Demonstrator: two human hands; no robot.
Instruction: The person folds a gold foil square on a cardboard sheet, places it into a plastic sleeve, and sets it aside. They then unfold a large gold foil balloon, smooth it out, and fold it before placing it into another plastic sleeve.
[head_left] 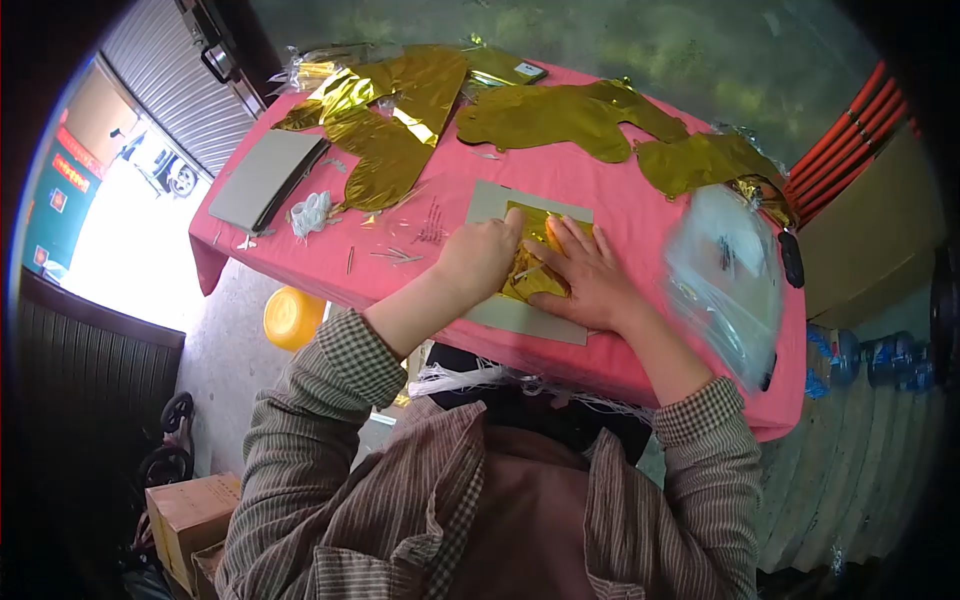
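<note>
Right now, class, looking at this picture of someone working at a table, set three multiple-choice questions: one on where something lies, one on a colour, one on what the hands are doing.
1. Where does the grey card lie?
A. On the floor
B. On the pink tablecloth, in front of the person
C. On the yellow bowl

2. What colour is the foil under the hands?
A. Gold
B. Blue
C. White

3. What are the left hand and right hand doing?
A. Hanging at the person's sides
B. Lifting a bottle
C. Both pressing down on the foil on the card

Answers:
1 B, the card rests flat on the cloth near the table's near edge.
2 A, it shines gold like the big foil shapes farther back.
3 C, both palms lie on the foil.
</note>
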